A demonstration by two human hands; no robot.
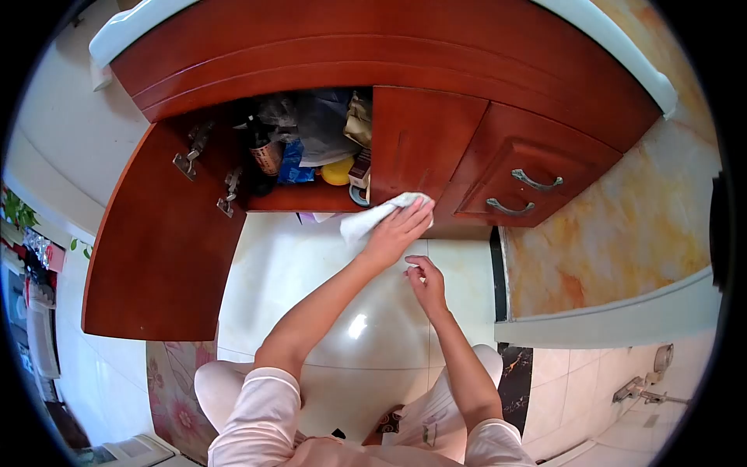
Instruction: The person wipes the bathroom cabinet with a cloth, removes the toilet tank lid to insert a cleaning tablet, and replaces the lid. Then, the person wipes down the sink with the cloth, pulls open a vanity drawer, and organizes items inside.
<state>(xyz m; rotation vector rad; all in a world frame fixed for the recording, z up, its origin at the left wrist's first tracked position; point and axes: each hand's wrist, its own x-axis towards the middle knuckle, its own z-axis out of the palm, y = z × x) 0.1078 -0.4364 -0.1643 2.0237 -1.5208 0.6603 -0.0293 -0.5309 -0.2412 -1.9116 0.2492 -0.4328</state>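
Observation:
My left hand presses a white cloth against the lower part of a reddish-brown cabinet panel. Its fingers lie over the cloth, and one end of the cloth hangs out to the left. Just below and to the right, my right hand is in the air above the floor, its fingers curled in. A small whitish bit shows at those fingertips, too small to name. To the left of the panel, a cabinet door is swung wide open, with metal hinges on its inner face.
Inside the cabinet are a dark bottle, a grey plastic bag, a blue packet and a yellow item. Two drawer handles stick out at right. Glossy tiles cover the floor, with a patterned mat at left.

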